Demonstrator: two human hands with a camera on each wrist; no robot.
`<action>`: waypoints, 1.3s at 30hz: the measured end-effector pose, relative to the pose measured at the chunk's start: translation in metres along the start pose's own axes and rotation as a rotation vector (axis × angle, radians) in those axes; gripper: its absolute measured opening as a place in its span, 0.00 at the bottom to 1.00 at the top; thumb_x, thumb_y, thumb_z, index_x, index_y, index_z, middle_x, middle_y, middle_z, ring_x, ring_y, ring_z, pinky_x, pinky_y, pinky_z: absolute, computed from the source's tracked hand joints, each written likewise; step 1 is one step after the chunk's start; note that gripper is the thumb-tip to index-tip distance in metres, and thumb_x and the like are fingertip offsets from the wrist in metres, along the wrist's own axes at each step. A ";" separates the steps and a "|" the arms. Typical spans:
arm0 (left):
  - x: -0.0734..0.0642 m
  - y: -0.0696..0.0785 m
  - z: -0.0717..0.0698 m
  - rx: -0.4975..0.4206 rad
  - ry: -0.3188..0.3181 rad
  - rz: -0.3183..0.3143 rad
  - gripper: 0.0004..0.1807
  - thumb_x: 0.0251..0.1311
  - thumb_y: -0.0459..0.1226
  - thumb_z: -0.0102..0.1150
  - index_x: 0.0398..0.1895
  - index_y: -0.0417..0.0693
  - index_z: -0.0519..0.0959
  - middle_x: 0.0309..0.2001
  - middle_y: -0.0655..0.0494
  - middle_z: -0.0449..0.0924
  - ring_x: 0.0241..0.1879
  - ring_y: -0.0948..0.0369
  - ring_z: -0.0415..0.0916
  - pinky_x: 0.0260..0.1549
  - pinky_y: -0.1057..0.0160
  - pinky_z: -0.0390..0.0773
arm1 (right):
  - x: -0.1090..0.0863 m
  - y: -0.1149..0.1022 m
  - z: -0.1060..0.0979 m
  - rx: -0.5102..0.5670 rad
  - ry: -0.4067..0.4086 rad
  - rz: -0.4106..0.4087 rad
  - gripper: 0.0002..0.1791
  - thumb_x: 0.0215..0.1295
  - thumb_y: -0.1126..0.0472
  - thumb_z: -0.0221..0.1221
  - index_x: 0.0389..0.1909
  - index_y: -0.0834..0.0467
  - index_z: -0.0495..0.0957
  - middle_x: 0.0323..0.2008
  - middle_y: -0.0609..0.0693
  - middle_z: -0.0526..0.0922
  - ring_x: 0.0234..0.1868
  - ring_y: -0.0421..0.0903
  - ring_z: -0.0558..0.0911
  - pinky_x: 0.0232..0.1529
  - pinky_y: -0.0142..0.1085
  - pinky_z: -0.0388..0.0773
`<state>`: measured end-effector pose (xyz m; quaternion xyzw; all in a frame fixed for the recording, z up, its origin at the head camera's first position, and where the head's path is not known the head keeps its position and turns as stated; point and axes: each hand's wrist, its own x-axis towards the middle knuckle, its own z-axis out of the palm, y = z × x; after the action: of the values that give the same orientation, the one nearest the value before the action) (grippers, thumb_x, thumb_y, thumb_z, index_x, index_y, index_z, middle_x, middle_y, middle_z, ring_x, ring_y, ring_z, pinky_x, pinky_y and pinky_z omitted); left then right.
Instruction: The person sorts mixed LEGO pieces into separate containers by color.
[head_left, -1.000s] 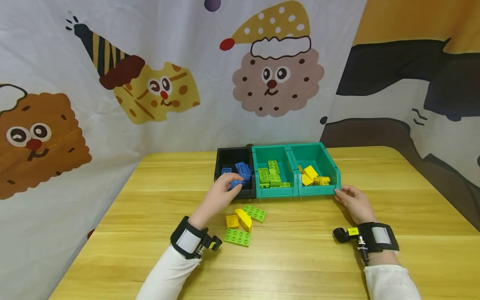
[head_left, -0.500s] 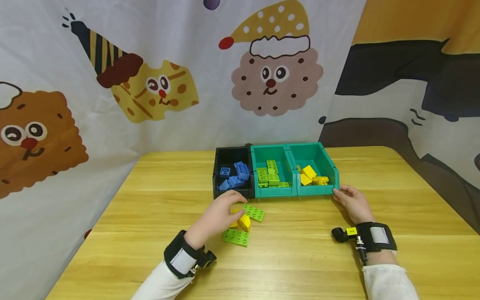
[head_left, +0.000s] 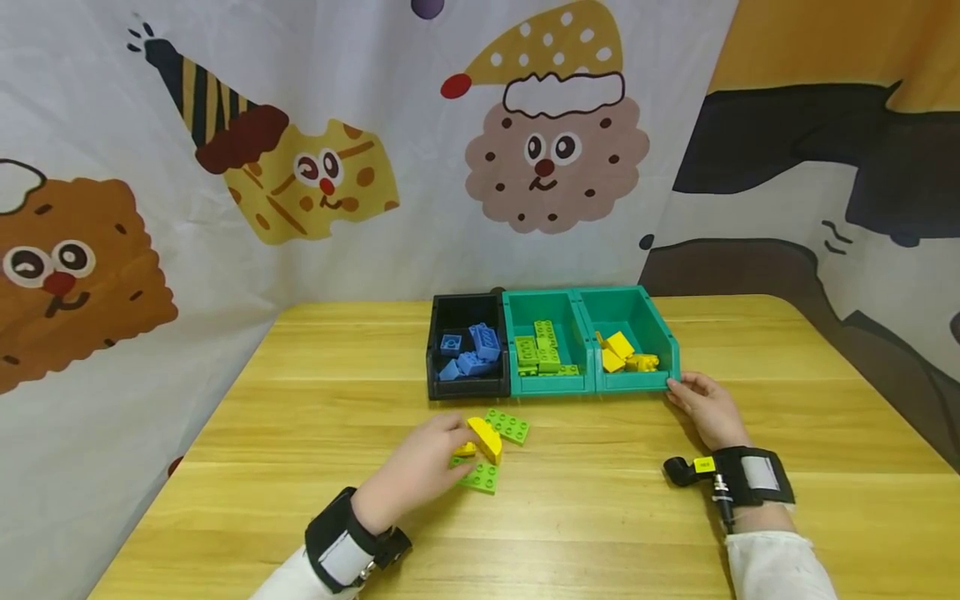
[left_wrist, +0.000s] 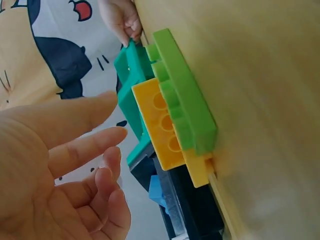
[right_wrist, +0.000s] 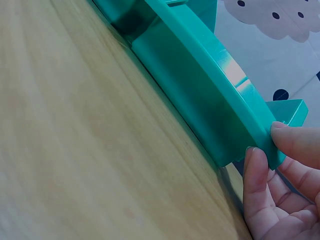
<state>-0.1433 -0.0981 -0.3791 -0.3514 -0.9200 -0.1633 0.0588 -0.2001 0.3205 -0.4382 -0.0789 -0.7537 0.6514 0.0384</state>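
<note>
My left hand (head_left: 411, 467) hovers over the loose toy bricks on the table, its thumb and index finger spread. A curved yellow brick (head_left: 486, 440), a small yellow brick (head_left: 465, 449) and a near green brick (head_left: 483, 477) lie by its fingertips; the hand partly covers the last two. In the left wrist view there is a gap between the fingers and the green brick (left_wrist: 184, 95). Another green brick (head_left: 507, 426) lies just behind. With thumb and fingers, my right hand (head_left: 711, 408) pinches the front right corner of the right teal bin (head_left: 637, 382).
Three bins stand side by side at the back of the wooden table (head_left: 600, 517). The black bin (head_left: 468, 389) holds blue bricks, the middle teal bin (head_left: 551, 385) green ones, the right one yellow ones. A printed cloth (head_left: 435, 250) hangs behind.
My left hand has come back from the black bin toward the near side and down to the loose bricks. The right hand stays at the teal bin's corner.
</note>
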 end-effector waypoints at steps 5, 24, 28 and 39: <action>-0.003 -0.004 0.003 0.046 -0.030 0.032 0.18 0.47 0.42 0.71 0.42 0.46 0.82 0.35 0.57 0.71 0.36 0.62 0.66 0.39 0.63 0.74 | -0.001 -0.001 0.001 -0.016 -0.002 -0.004 0.18 0.68 0.57 0.54 0.50 0.66 0.66 0.35 0.37 0.73 0.37 0.27 0.75 0.42 0.20 0.75; -0.004 -0.002 0.008 0.098 -0.197 -0.077 0.21 0.42 0.38 0.73 0.43 0.45 0.83 0.37 0.56 0.74 0.36 0.63 0.66 0.42 0.62 0.71 | -0.002 -0.002 0.001 -0.021 0.002 -0.008 0.19 0.68 0.57 0.54 0.50 0.66 0.66 0.35 0.37 0.72 0.37 0.27 0.75 0.42 0.20 0.75; -0.004 -0.001 0.010 0.116 -0.218 -0.099 0.20 0.44 0.37 0.72 0.43 0.45 0.83 0.40 0.54 0.75 0.39 0.59 0.67 0.44 0.59 0.67 | -0.002 -0.001 0.000 -0.027 0.011 -0.007 0.18 0.68 0.58 0.54 0.50 0.66 0.66 0.35 0.37 0.72 0.37 0.27 0.75 0.42 0.20 0.75; -0.006 0.001 0.005 0.109 -0.189 -0.018 0.18 0.44 0.38 0.72 0.40 0.44 0.81 0.43 0.54 0.73 0.43 0.59 0.64 0.47 0.58 0.69 | -0.002 -0.001 0.002 -0.056 0.009 -0.001 0.21 0.69 0.57 0.53 0.53 0.69 0.64 0.36 0.37 0.72 0.38 0.27 0.75 0.42 0.20 0.75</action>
<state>-0.1380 -0.0995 -0.3854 -0.3533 -0.9320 -0.0797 -0.0105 -0.1988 0.3184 -0.4373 -0.0827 -0.7713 0.6298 0.0401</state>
